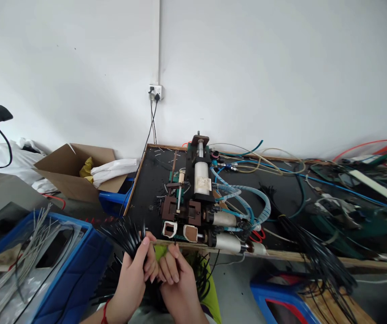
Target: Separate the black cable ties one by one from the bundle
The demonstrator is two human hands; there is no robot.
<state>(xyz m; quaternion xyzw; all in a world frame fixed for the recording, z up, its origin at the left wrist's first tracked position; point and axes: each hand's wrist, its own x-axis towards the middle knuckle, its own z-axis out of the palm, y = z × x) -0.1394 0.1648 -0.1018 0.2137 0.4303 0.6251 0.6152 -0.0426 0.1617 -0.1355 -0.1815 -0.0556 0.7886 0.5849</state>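
My left hand [138,263], with a red string on the wrist, is closed around a bundle of black cables [128,236] whose ends fan out up and left. Close beside it, my right hand [176,276] is pinched shut; a short dark cable tip shows above its thumb and forefinger. Just beyond my hands stands a pneumatic machine [201,177] with metal cylinders and brown jaw blocks [175,210]. Two white-edged pads [190,233] sit at its front, nearest my right hand. More black cables hang down around my lap, partly hidden by my hands.
A blue crate [78,265] with grey wires and a phone stands left, below an open cardboard box [75,173]. On the black workbench [146,180], blue air hoses [247,198] run right. Another black cable bundle [311,247] hangs over the front edge, above a blue-and-red stool [267,297].
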